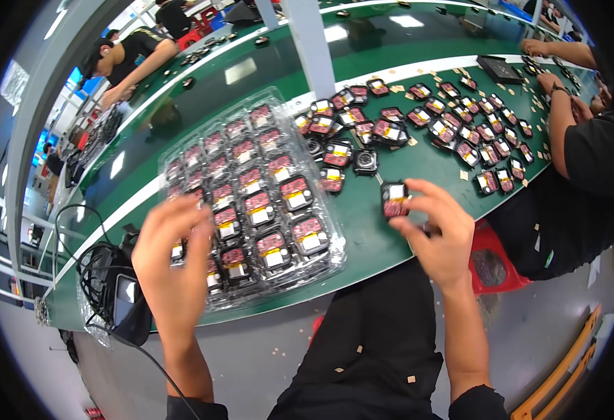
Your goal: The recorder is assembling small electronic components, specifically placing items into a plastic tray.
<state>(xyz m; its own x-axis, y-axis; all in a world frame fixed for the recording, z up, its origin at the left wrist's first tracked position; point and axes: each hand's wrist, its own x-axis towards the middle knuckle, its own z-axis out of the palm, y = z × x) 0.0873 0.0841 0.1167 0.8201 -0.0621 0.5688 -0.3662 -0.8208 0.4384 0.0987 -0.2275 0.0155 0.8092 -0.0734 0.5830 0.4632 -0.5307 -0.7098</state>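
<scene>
The right hand [436,224] pinches a small black part [395,199] just above the green table [384,231], near its front edge; bare green lies around it; the left hand [174,255], blurred, fingers loose, rests over the clear tray [251,189] at its near-left corner, grasping nothing I can see.

Between the clear tray [251,196] and the pile of small black parts [426,126] you have a bare strip of green desk [363,224] to pass. Farther right, a co-worker's arm [555,122] blocks the way.
</scene>
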